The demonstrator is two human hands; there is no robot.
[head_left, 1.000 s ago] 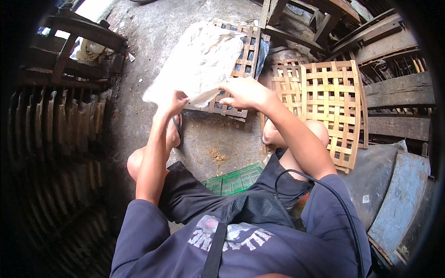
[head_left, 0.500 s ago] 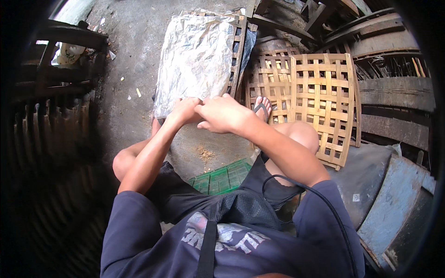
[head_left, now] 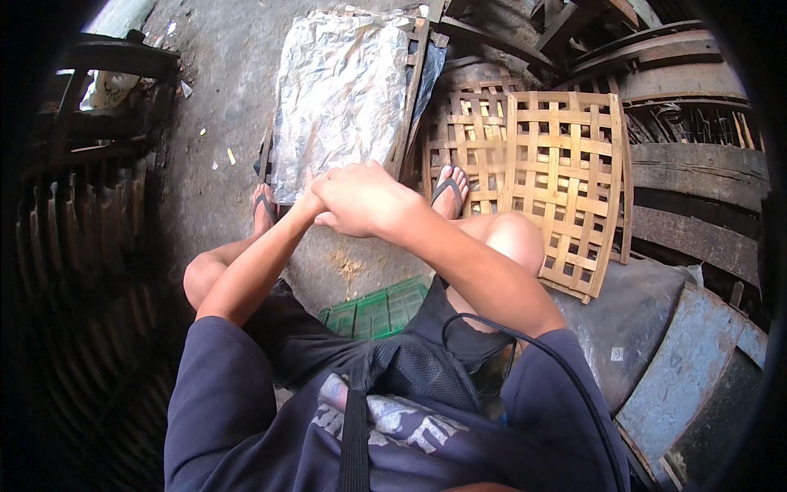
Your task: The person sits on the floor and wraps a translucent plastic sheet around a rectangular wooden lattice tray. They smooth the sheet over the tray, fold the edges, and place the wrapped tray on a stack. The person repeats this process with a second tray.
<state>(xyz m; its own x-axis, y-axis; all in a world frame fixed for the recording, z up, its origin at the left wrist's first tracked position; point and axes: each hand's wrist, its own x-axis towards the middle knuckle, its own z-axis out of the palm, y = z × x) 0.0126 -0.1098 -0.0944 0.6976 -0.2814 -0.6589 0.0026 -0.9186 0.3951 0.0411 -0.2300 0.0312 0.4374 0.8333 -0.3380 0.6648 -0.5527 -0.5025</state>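
A crinkled silvery sheet lies flat on a woven bamboo tray on the ground in front of me. My right hand is closed in a loose fist just past the sheet's near right corner. It covers most of my left hand, which is pressed against it from the left. Nothing shows between the fingers, and whether either hand pinches the sheet's edge is hidden. My feet in flip-flops rest on either side of the hands.
A second open-weave bamboo tray leans at the right by my knee. A green plastic crate sits under me. Stacked dark baskets line the left; curved wooden pieces and grey-blue panels crowd the right.
A second ago both hands held the sheet's near edge lifted and apart. The sheet has since settled flat on the tray, and the hands have come together in front of it.
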